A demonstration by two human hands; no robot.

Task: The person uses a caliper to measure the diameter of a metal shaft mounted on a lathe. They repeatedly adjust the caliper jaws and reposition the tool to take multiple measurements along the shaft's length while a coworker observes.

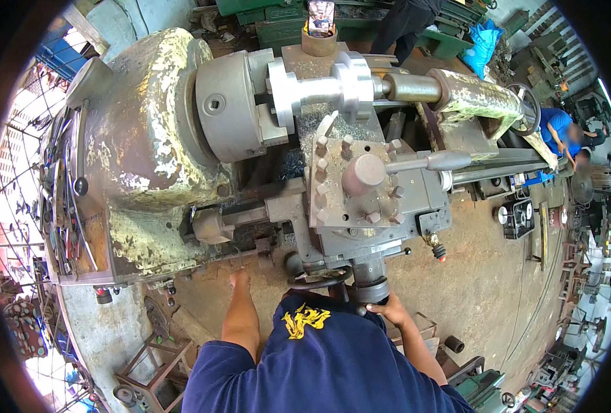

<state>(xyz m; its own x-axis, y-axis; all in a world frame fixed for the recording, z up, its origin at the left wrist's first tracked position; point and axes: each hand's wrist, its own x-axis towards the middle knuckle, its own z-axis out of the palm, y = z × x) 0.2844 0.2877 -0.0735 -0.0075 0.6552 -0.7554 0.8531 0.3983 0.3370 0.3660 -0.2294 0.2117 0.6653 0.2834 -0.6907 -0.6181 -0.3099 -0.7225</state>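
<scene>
A shiny metal workpiece with round flanges is held between the lathe's large chuck and the tailstock. Below it, the square tool post with its bolts and lever handle carries a cutting tool, its tip close to the workpiece. My right hand is closed around the cross-slide handwheel at the carriage's front. By the lower front of the lathe, left of the carriage handwheel, is my left hand; its fingers are too small and hidden to read.
Metal chips lie under the workpiece. Several long tools rest on the headstock's left side. A phone stands on a round metal piece behind the lathe. A person in dark trousers stands behind; another in blue is far right.
</scene>
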